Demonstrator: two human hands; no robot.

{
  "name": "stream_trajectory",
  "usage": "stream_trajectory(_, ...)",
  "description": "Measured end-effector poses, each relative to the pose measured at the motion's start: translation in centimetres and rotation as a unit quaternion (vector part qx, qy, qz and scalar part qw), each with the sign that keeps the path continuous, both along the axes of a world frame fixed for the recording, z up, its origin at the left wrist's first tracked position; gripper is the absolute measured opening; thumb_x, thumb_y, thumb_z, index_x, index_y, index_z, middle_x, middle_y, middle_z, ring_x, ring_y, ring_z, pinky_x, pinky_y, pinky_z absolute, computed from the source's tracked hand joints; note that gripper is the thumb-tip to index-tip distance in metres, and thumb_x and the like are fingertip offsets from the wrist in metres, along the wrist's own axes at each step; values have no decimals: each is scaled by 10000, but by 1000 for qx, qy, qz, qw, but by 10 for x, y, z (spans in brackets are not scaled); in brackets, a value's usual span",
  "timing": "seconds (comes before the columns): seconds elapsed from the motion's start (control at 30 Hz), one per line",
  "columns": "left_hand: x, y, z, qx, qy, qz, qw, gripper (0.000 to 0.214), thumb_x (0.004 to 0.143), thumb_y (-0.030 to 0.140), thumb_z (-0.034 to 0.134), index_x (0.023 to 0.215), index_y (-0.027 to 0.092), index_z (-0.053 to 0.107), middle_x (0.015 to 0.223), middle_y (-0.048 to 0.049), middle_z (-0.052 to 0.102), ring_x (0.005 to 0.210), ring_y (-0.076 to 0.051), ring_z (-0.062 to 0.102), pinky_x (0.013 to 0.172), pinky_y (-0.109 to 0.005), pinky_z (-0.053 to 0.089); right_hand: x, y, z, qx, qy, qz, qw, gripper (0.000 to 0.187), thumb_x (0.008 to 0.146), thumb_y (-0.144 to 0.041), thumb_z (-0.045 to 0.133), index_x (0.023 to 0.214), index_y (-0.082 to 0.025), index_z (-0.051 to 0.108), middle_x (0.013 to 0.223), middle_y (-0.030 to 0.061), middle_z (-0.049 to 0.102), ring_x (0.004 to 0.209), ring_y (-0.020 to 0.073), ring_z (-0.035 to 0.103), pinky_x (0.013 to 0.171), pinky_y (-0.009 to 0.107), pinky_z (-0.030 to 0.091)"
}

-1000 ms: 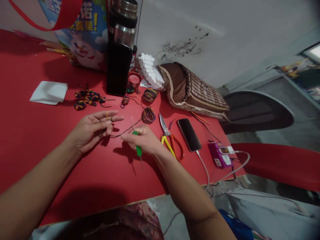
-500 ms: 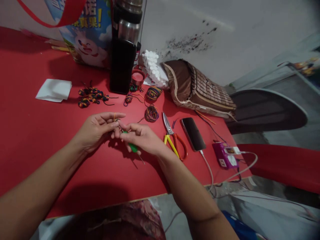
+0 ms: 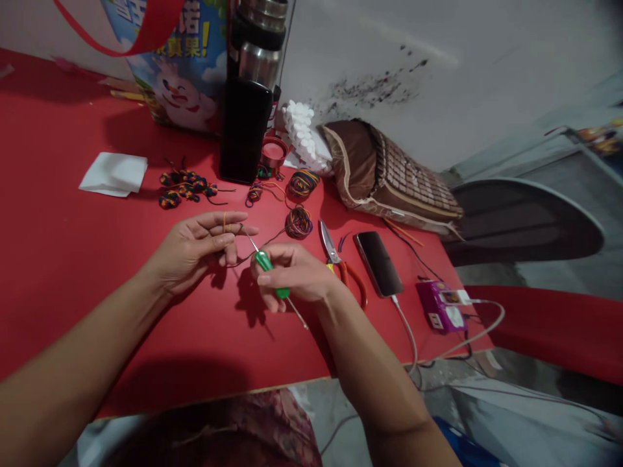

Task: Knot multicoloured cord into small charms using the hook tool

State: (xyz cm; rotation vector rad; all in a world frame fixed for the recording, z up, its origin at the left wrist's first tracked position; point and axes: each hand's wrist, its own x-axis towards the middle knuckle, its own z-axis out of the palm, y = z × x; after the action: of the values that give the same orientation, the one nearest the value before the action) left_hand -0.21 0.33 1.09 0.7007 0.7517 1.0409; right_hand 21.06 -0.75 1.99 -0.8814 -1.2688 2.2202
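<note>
My right hand (image 3: 292, 275) is closed around the green handle of a crochet hook (image 3: 265, 261), whose thin metal shaft points up and left at my other hand. A second thin metal end sticks out below the handle. My left hand (image 3: 199, 250) pinches thin yarn (image 3: 265, 243), with an orange strand looped round a finger. The hook's tip is close to the left fingers; whether it has caught a strand is too small to tell. From the left hand the dark yarn runs right to a loose multicoloured yarn ball (image 3: 298, 222) on the table.
Orange-handled scissors (image 3: 331, 243) and a charging phone (image 3: 378, 263) lie right of my hands. Behind are a knotted yarn piece (image 3: 185, 188), a second yarn ball (image 3: 302, 183), an upright black phone (image 3: 244, 130), a steel flask (image 3: 260, 55) and a brown cushion (image 3: 394, 172). White paper (image 3: 113, 174) lies left.
My right hand has drawn away from the left, moving right and slightly down with the crochet hook. Its handle and shaft now show more. The view has shifted slightly.
</note>
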Motion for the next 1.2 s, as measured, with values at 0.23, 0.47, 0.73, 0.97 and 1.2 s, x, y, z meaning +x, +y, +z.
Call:
stream_trajectory(0.23,3,-3,-6,22,17,-18,999,266,797,108,850,1060,153,844,1116,-155,831,532,-98,683,514,-216,599,-3,-2,-2,-9,-79,13,997,409,946,-490,715,704,-172,628,378,-82,536,259,67,456,300,147,329)
stream_trajectory(0.47,0,1,-6,53,3,19,998,324,798,124,849,1115,187,840,1153,-105,819,551,-80,676,510,-193,596,-4,-4,-2,11,-120,-30,992,412,946,-535,689,731,-190,623,375,-84,529,264,92,469,308,183,331)
stream_trajectory(0.73,8,1,-10,38,28,99,994,306,822,108,803,1119,182,792,1279,-113,790,748,-133,791,642,-206,632,-23,-10,-6,239,-111,-220,939,379,947,-519,704,743,-201,670,635,-33,625,558,83,551,569,229,476)
stream_trajectory(0.97,17,-8,-6,51,56,120,990,286,833,140,808,1114,182,778,1206,-96,806,848,-174,811,754,-271,672,-43,-16,-21,72,-77,-194,975,283,865,-427,789,825,-176,666,604,-37,678,482,84,611,471,195,462)
stream_trajectory(1.2,20,-15,-8,59,41,74,995,263,873,192,800,1135,201,781,1292,-112,780,848,-202,804,608,-270,665,-44,-15,-21,5,-24,-231,973,294,790,-404,826,703,-179,658,471,-62,614,356,74,525,339,176,329)
